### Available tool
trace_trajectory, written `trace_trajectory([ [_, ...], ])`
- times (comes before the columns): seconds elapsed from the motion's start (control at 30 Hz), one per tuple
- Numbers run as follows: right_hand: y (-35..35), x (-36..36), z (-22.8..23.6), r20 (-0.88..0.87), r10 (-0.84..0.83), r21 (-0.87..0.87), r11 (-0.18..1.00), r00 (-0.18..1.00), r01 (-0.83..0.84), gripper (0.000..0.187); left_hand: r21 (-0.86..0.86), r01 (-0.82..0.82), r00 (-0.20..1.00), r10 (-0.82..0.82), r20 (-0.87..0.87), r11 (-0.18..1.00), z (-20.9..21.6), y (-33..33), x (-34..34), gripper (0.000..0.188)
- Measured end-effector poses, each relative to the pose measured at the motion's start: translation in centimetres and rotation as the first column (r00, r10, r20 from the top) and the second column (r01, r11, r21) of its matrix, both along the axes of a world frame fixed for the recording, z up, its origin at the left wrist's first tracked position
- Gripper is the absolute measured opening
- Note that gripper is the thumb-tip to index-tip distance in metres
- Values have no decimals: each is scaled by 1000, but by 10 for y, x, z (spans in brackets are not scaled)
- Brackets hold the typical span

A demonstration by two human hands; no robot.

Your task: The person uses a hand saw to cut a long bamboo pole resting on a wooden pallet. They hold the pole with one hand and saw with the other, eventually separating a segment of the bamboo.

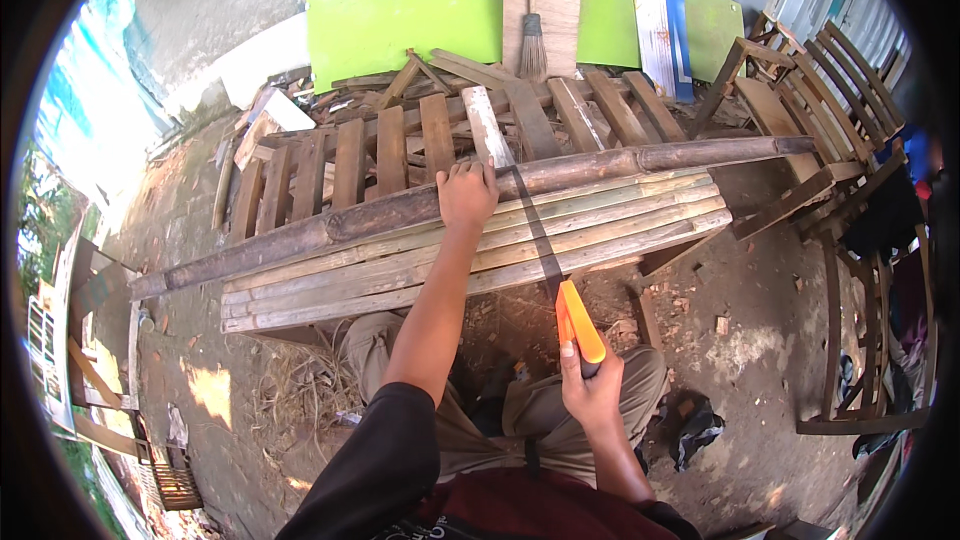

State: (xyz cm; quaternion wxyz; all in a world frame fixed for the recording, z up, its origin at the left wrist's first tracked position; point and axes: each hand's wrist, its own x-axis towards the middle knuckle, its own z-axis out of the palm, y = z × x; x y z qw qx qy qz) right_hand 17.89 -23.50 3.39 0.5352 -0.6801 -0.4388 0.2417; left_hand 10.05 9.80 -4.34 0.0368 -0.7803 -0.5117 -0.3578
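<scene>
A long brown bamboo pole (pixel 590 170) lies across a bench top of pale bamboo slats (pixel 390 275). My left hand (pixel 467 193) is closed over the pole near its middle, pressing on it from above. In my right hand (pixel 592 385) is the orange handle of a handsaw (pixel 541 238). Its dark blade stretches away from me over the slats, and its far end meets the pole just right of my left hand. Whether the teeth have cut into the pole cannot be made out.
Beyond the bench stands a slatted wooden frame (pixel 435 135). A broom (pixel 532 45) leans on a board by a green panel (pixel 410 20). Wooden chairs (pixel 800 100) are stacked at right. A black plastic bag (pixel 697 430) and dry fibres (pixel 310 380) lie on the dirt floor.
</scene>
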Motion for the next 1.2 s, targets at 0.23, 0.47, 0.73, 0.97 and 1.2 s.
trace_trajectory([
  [0.23,10,-18,33,-30,-17,-10,1000,999,16,25,117,-1,1000,4,-22,993,-10,3,-4,33],
  [0.47,-12,-19,-1,33,-78,62,995,996,76,17,101,1,1000,0,-16,995,1,0,1,33],
  [0.73,42,9,-8,22,-100,75,992,995,98,17,25,-8,999,7,39,1000,0,-5,-2,36],
  [0.97,48,-2,-19,-28,-44,54,998,999,46,20,12,-6,1000,6,31,1000,4,-2,-2,36],
  [1.2,53,-5,1,-1,-51,62,997,999,51,20,36,-5,997,3,76,999,4,0,0,36],
])
